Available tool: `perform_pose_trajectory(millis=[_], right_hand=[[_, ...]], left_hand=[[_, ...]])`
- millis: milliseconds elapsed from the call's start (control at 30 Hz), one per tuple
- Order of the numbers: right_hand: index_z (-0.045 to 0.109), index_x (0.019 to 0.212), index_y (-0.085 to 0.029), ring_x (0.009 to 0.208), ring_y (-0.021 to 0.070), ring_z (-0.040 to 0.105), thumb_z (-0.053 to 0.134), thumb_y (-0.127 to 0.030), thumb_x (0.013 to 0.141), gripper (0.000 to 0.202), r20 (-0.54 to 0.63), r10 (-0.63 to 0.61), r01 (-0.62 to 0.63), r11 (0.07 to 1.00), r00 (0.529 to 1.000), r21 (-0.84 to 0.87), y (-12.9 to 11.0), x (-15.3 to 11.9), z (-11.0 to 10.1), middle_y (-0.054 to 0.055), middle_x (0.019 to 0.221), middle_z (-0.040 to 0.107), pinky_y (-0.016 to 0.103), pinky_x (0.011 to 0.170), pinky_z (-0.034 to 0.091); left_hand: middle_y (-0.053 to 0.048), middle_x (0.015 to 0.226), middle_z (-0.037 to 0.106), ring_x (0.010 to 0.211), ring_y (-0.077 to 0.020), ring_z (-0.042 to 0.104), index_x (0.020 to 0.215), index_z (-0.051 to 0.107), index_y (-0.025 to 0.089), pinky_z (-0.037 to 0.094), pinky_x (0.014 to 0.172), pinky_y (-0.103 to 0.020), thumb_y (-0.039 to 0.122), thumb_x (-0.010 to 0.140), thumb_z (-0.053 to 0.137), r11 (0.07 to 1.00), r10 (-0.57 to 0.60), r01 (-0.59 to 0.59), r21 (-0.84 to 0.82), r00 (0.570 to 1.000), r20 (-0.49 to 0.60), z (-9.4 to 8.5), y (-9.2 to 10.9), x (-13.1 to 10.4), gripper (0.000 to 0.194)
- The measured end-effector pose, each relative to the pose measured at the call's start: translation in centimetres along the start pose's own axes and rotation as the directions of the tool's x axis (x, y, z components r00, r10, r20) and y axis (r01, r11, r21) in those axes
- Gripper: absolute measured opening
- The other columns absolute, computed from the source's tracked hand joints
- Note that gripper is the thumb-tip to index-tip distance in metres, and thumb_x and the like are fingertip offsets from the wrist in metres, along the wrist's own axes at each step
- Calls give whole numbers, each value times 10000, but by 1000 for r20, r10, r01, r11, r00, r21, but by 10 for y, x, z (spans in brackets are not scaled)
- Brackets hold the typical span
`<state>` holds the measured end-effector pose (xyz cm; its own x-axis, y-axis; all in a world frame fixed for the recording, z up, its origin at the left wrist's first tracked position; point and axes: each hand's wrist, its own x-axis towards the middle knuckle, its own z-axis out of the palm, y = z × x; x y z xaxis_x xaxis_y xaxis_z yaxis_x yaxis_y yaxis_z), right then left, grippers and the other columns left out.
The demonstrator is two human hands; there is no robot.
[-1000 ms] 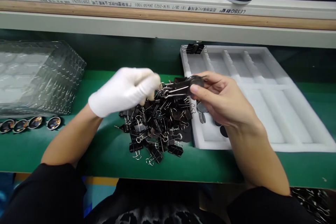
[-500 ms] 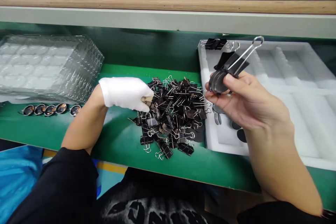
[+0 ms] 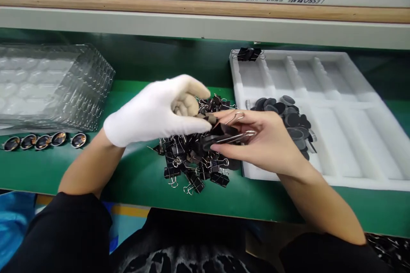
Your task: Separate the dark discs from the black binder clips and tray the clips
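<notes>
My left hand (image 3: 163,108), in a white glove, is over the left side of a heap of black binder clips (image 3: 192,177). Its thumb and fingers are apart with nothing between them, and the thumb tip is close to what my right hand holds. With bare fingers, my right hand (image 3: 259,140) grips a large black binder clip (image 3: 222,130) by its silver wire handles. Dark round pieces appear at the clip's mouth, though fingers partly cover them. Behind that hand, several dark grey discs (image 3: 293,120) lie in a white compartmented tray (image 3: 333,140).
A stack of clear plastic trays (image 3: 57,89) stands at the left on the green table (image 3: 134,179). Several round lenses (image 3: 43,141) lie in a row before it. Black clips (image 3: 249,54) sit on the tray's far left corner. A shelf edge (image 3: 192,25) crosses the back.
My right hand has come left and down from above the white tray with the clip. My left hand has lifted off the heap, its fingers spreading. The view has shifted slightly.
</notes>
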<state>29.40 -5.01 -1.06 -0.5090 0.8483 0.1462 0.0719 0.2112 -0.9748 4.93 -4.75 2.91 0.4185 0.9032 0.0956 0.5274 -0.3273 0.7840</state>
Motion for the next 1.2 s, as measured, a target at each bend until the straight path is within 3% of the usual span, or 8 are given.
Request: perform_pose_trajectory(millis=[100,200,300,400,600,867,1067,1200], right_hand=[[778,882,-242,1154,313,780,1017,-317,659,335,-135,-61,81,986,989,145,6,3,-5,78,1187,814,482,979,685],[756,910,-270,1170,315,778,1042,-305,628,403,-193,-45,104,946,980,308,11,8,-7,58,1158,818,508,1007,675],[726,897,-272,1195,322,770,1053,-315,605,440,-190,-8,79,927,982,368,15,10,-8,46,1090,819,508,1013,670],[708,878,-268,1153,317,780,1061,-320,581,465,-172,-12,77,923,985,377,17,10,-10,30,979,805,486,992,672],[642,834,-254,797,241,798,1066,-331,548,517,-109,86,-26,884,990,466,16,13,-11,-21,784,738,405,779,690],[525,785,-237,780,205,790,1049,-357,549,587,11,155,-137,840,988,524,7,18,-12,62,1024,821,360,745,686],[605,892,-265,685,182,771,1012,-393,603,516,-42,143,-90,799,989,595,11,16,-4,-39,761,724,287,613,654],[626,948,-273,731,197,787,1010,-419,607,534,-51,148,-86,788,988,610,18,13,4,-33,755,716,301,653,675]], left_hand=[[-29,1018,683,827,-158,650,1350,571,212,561,712,-307,368,804,740,986,77,-95,-134,988,-131,2,-5,3,592],[-18,982,679,766,-157,611,1196,629,206,528,655,-302,412,753,756,996,49,-45,79,998,-42,9,-5,6,505],[42,701,590,614,-122,510,856,604,207,414,567,-271,469,742,756,974,40,-32,223,999,-31,20,0,7,323],[59,601,510,545,-99,421,769,555,208,353,534,-265,509,788,706,975,99,-75,209,989,-108,29,0,7,338],[29,590,555,524,-108,438,748,596,202,380,550,-276,540,876,631,938,239,-178,296,954,-183,35,-10,8,363],[-29,715,718,697,-201,710,856,718,228,476,624,-287,522,823,659,838,331,-200,508,926,-182,41,-20,9,302],[-24,709,675,685,-192,657,912,691,229,489,613,-300,561,787,660,858,353,-219,465,909,-223,47,-23,9,357],[6,627,616,582,-154,572,801,629,230,481,595,-298,466,818,607,857,432,-267,441,839,-331,56,-21,9,238]])
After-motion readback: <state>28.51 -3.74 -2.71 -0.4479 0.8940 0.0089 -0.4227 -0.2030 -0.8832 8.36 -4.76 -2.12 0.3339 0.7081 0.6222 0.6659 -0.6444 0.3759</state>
